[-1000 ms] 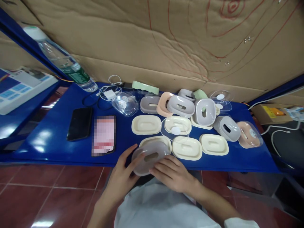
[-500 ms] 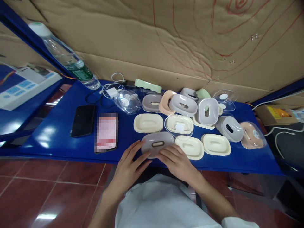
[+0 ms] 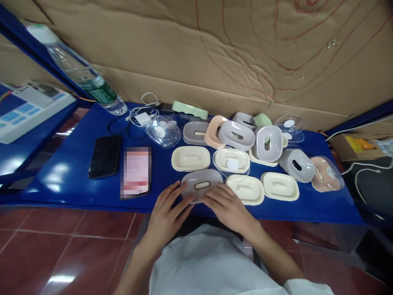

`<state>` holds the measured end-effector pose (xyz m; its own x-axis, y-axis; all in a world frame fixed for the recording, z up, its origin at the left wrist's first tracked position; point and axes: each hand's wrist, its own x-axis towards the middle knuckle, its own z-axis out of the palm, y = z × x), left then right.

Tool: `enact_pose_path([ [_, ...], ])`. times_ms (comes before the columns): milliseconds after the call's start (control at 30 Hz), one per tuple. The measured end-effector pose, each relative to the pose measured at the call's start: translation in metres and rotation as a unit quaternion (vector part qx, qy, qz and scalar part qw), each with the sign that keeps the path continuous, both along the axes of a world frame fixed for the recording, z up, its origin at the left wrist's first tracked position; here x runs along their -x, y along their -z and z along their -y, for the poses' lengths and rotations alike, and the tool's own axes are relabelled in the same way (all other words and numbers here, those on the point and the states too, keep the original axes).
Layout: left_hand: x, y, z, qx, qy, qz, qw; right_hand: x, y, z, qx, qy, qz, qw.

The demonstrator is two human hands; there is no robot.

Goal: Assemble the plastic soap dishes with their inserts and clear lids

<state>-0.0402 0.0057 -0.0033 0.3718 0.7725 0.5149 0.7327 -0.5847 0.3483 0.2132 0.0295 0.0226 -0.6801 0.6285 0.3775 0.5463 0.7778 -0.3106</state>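
Note:
A grey oval plastic dish with a slot in its middle (image 3: 201, 180) lies near the table's front edge, with cream showing through the slot. My left hand (image 3: 168, 209) grips its left end and front rim, fingers bent and slightly apart. From the right, my right hand (image 3: 225, 203) holds the dish's right front side with its fingers together. Close to my right hand lie a cream oval tray (image 3: 245, 190) and, further right, a second cream tray (image 3: 280, 186). Behind the dish sit another cream tray (image 3: 190, 159) and one partly covered by a clear lid (image 3: 231, 164).
Grey slotted dishes (image 3: 268, 143), a peach dish (image 3: 215, 131) and a green piece (image 3: 190, 110) crowd the back. Clear lids (image 3: 163, 131) lie near a white cable (image 3: 143, 116). At left are a black phone (image 3: 105, 156), a phone with a blurred screen (image 3: 135, 172) and a water bottle (image 3: 82, 76).
The view has shifted slightly. Both hands keep hold of the grey dish in nearly the same place, and nothing else has visibly moved.

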Motion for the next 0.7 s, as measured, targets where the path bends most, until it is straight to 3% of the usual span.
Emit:
enact_pose_path([
  [100,0.001,-0.001,0.000,-0.004,0.005,-0.006,1.000,-0.010,0.001,0.000,-0.052,0.023,-0.007,0.998],
  [267,0.002,-0.003,0.003,0.018,-0.001,0.021,1.000,-0.039,0.002,-0.013,-0.074,0.225,-0.050,0.970],
  [333,0.001,-0.005,0.004,0.031,-0.016,0.020,0.999,-0.050,-0.002,-0.019,-0.044,0.241,-0.068,0.967],
  [467,-0.001,-0.016,0.006,0.021,-0.058,0.067,0.996,-0.054,-0.019,-0.014,-0.002,0.212,-0.167,0.963],
  [567,-0.003,-0.031,0.007,-0.080,-0.065,0.070,0.992,-0.042,-0.035,-0.002,0.127,0.182,-0.301,0.927],
  [633,-0.004,-0.043,0.007,-0.129,-0.030,0.020,0.991,-0.030,-0.042,-0.002,0.273,0.147,-0.369,0.876],
  [700,-0.004,-0.053,0.005,-0.124,0.015,-0.027,0.992,-0.019,-0.044,-0.009,0.392,0.123,-0.402,0.818],
])
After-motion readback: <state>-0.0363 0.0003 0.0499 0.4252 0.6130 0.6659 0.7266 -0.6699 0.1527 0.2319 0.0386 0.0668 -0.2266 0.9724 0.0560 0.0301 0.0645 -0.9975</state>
